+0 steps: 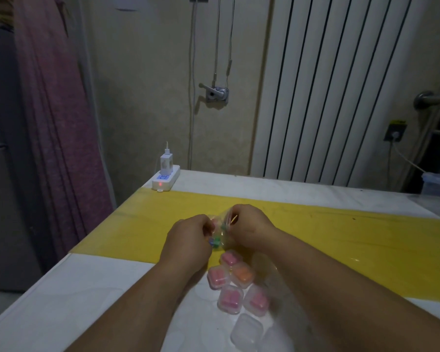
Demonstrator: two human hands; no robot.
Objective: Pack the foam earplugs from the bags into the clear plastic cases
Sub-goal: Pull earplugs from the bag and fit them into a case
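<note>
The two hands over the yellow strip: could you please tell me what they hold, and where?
Both hold one small clear bag of coloured earplugs: the left hand pinches its left side, the right hand its opening edge.

One head-worn, wide-angle view looks forward and down across the table (99, 288); the left hand (188, 232) and right hand (249, 224) sit at frame centre, near the lens; wall (142, 85) and radiator (341, 85) fill the upper half, farther off.

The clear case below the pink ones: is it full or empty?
Empty. The clear case looks colourless inside, while the neighbouring case just beyond it plainly holds pink earplugs.
</note>
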